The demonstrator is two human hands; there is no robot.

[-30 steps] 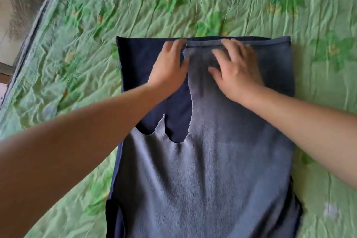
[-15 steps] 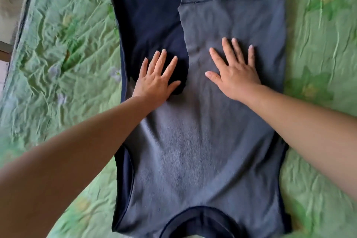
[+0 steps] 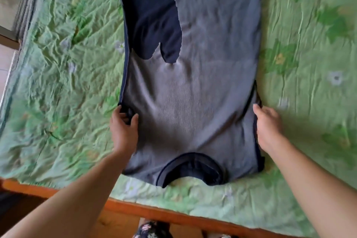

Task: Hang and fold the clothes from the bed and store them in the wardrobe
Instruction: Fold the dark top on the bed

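Observation:
A grey and navy T-shirt lies flat on the green bed, its sides folded in to a long rectangle. The navy collar is near me and the hem is at the far end. My left hand pinches the shirt's left edge, thumb on top of the grey cloth and fingers curled over the navy fold. At the right edge my right hand has its fingers curled against the navy seam; the fingertips are hidden under the cloth. The wardrobe is out of view.
A crumpled green flowered sheet covers the bed on all sides of the shirt. The bed's orange wooden rail runs along the near edge. A window sill and floor show at the far left.
Both hands slid back from the far hem, over the middle of the shirt, to its side edges near the collar. They went from flat to gripping. The view tilted toward me.

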